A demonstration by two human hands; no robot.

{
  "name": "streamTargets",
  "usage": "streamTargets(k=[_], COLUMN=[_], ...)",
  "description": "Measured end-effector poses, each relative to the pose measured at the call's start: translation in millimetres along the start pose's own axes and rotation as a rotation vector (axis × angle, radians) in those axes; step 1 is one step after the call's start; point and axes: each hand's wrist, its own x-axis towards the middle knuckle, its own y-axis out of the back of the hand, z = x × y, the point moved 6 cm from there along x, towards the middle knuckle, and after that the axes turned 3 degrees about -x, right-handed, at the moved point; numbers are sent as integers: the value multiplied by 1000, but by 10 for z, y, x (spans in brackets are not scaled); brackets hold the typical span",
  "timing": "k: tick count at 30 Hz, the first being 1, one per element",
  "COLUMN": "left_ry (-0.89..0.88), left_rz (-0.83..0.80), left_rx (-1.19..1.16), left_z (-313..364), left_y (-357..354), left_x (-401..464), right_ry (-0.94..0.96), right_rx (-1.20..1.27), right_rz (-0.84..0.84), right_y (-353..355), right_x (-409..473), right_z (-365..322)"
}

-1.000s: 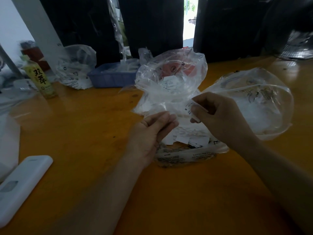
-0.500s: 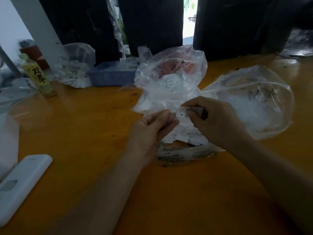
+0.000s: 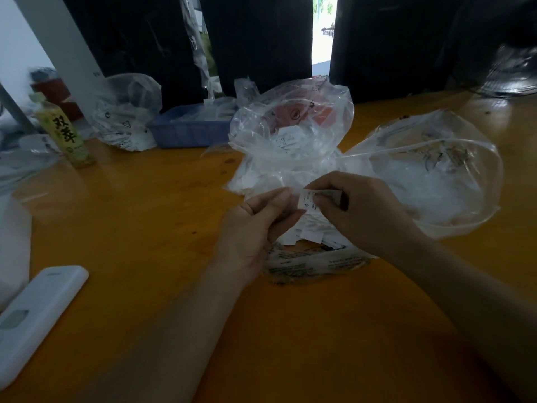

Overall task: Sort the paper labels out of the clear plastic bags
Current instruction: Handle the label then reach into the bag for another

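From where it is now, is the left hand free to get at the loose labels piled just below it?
Probably yes: the left hand sits right beside the label pile, nothing between, though its fingers look busy pinching thin clear plastic.

Layout: two bags on worktop [image 3: 145, 228], centre bag [image 3: 290, 135] left of and touching right bag [image 3: 436, 175]. Label pile [image 3: 308, 231] in front of centre bag, hands over it. Tray [image 3: 186, 132] behind, third bag [image 3: 128, 112] left of tray, bottle [image 3: 62, 132] further left. Remote [image 3: 35, 315] at near-left edge.
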Motion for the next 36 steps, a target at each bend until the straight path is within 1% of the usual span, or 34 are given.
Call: streamTargets(k=[5,9,18,22,26,29,36], left_ry=[-42,-38,-21,-8,-5,-7,-16], left_rz=[-23,-51,4,29,35,34,-48], left_rx=[126,190,119,85,91,106,132], left_z=[17,10,7,8,2,-2,-25], left_y=[-20,-43,-10,-4,9,10,-10], left_x=[-27,-54,-39,-38,-36,-34,-29], right_ry=[5,-18,-14,-19,-3,17,3], right_rx=[13,44,87,91,78,65,74], right_rz=[-49,14,116,87,24,10,24], right_y=[-48,-10,54,36,-16,-26,-7], right_x=[-11,-7,-10,-12,-12,-17,-16], right_z=[0,36,46,41,28,6,11])
